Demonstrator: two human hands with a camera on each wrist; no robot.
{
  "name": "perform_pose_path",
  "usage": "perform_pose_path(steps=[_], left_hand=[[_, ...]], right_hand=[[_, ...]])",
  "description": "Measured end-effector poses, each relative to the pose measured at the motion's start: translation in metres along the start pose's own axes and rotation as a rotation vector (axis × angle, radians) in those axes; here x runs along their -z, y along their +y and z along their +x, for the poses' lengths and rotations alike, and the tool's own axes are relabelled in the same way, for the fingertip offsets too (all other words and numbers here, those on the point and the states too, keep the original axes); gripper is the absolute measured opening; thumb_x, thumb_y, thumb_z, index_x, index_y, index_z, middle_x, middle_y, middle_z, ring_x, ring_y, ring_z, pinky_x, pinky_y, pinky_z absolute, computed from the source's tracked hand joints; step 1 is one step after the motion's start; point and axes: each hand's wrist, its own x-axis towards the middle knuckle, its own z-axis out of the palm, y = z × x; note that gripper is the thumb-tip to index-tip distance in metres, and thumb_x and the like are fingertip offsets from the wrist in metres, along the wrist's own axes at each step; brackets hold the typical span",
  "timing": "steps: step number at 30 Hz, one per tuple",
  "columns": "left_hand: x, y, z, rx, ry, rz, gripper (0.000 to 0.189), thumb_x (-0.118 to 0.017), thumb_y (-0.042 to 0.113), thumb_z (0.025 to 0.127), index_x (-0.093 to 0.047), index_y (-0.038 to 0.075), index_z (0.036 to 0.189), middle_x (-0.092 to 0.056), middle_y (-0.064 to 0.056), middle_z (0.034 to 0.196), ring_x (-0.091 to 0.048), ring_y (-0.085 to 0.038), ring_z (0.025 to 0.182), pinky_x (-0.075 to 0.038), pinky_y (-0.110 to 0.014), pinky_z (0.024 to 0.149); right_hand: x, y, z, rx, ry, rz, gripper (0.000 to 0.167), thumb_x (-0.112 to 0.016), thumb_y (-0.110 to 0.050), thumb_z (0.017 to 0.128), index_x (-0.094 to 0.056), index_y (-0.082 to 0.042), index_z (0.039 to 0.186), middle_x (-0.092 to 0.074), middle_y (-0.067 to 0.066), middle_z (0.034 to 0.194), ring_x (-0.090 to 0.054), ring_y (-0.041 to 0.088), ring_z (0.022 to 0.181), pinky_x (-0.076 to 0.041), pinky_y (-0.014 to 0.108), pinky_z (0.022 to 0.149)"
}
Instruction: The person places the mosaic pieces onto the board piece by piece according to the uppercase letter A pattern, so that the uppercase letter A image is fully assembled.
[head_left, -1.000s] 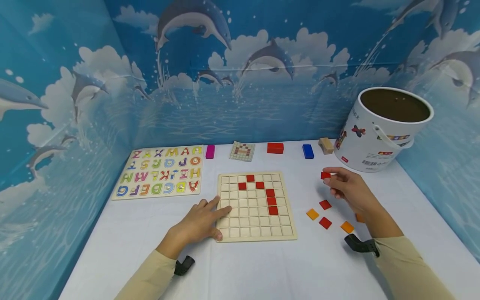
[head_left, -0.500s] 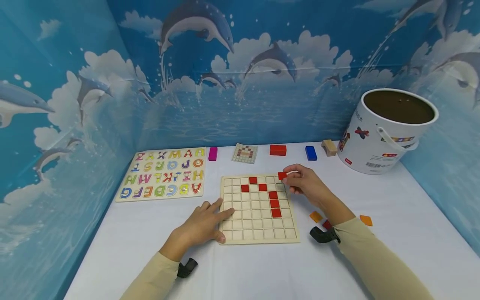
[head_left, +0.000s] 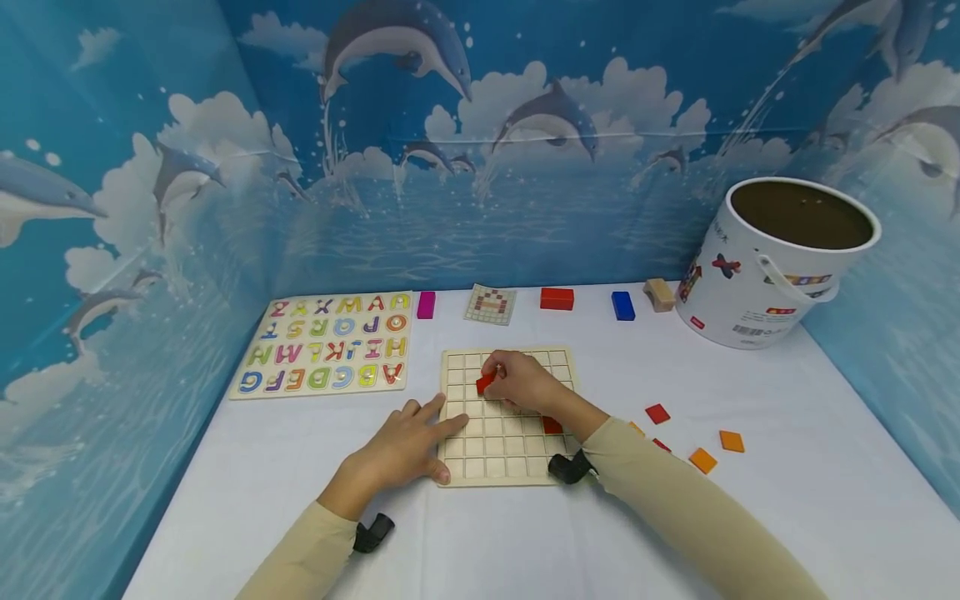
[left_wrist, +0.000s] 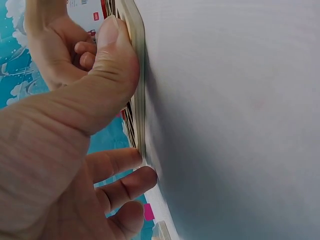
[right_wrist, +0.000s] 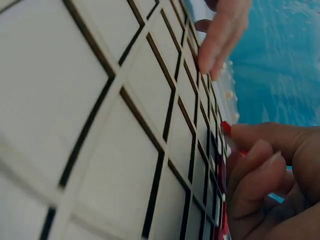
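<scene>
White surface (head_left: 465,542) below: the left hand (head_left: 405,437), fingers spread, steadies the board (head_left: 487,469) at its left edge. The right hand (head_left: 525,383) pinches a red tile (head_left: 484,383) at the board's upper left; best lowered flat and square.

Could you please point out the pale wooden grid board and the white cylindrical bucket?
Pale wooden grid board (head_left: 515,447): head view, on a bare lower square.
White cylindrical bucket (head_left: 745,289): head view, on its outer wall.
</scene>
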Motion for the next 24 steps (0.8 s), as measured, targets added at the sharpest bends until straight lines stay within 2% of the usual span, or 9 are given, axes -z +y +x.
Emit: perform_pose_path(steps=[2, 5, 10, 14, 18, 24], left_hand=[[0.000, 0.000, 0.000, -0.001, -0.001, 0.001, 0.088, -0.082, 0.046, 0.074, -0.049, 0.027, 0.153, -0.032, -0.020, 0.163, -0.045, -0.033, 0.121, -0.040, -0.050, 0.095], [0.001, 0.001, 0.000, 0.001, -0.001, 0.001, 0.088, -0.082, 0.046, 0.073, -0.049, 0.027, 0.153, -0.033, -0.021, 0.163, -0.045, -0.033, 0.120, -0.040, -0.049, 0.095], [0.002, 0.001, 0.001, 0.001, -0.001, -0.003, 0.088, -0.082, 0.046, 0.074, -0.049, 0.027, 0.153, -0.033, -0.021, 0.163, -0.045, -0.033, 0.120, -0.040, -0.050, 0.096], [0.001, 0.000, 0.001, 0.000, -0.002, -0.003, 0.088, -0.082, 0.047, 0.074, -0.049, 0.027, 0.153, -0.032, -0.021, 0.163, -0.045, -0.033, 0.120, -0.040, -0.050, 0.096], [0.001, 0.001, 0.000, 0.007, -0.004, -0.011, 0.088, -0.082, 0.046, 0.073, -0.049, 0.027, 0.153, -0.032, -0.021, 0.163, -0.044, -0.033, 0.121, -0.040, -0.050, 0.097], [0.001, 0.002, 0.000, 0.009, 0.001, -0.017, 0.088, -0.084, 0.044, 0.073, -0.050, 0.026, 0.152, -0.033, -0.022, 0.162, -0.044, -0.032, 0.119, -0.040, -0.048, 0.096]], right_hand=[[-0.006, -0.003, 0.005, 0.033, 0.024, -0.141, 0.023, -0.074, -0.006, 0.087, -0.066, -0.010, 0.108, -0.059, 0.005, 0.083, -0.053, 0.017, 0.067, -0.043, 0.028, 0.060], [-0.012, -0.005, 0.010, 0.065, 0.038, -0.273, 0.021, -0.076, -0.007, 0.085, -0.067, -0.012, 0.103, -0.062, 0.001, 0.085, -0.055, 0.017, 0.075, -0.044, 0.030, 0.066], [-0.015, -0.004, 0.013, 0.092, 0.028, -0.317, 0.021, -0.077, -0.008, 0.084, -0.067, -0.013, 0.102, -0.062, 0.000, 0.084, -0.055, 0.017, 0.074, -0.045, 0.031, 0.065], [-0.006, -0.003, 0.005, 0.070, 0.046, -0.275, 0.023, -0.077, -0.011, 0.086, -0.070, -0.014, 0.108, -0.061, 0.001, 0.083, -0.053, 0.017, 0.072, -0.043, 0.031, 0.065], [0.019, 0.006, -0.013, 0.025, 0.070, -0.167, 0.027, -0.072, -0.014, 0.092, -0.069, -0.013, 0.118, -0.060, 0.006, 0.086, -0.054, 0.020, 0.073, -0.044, 0.032, 0.064], [0.076, 0.039, -0.057, -0.010, 0.133, -0.076, 0.037, -0.065, -0.017, 0.098, -0.062, -0.008, 0.134, -0.060, 0.010, 0.107, -0.055, 0.028, 0.098, -0.050, 0.034, 0.078]])
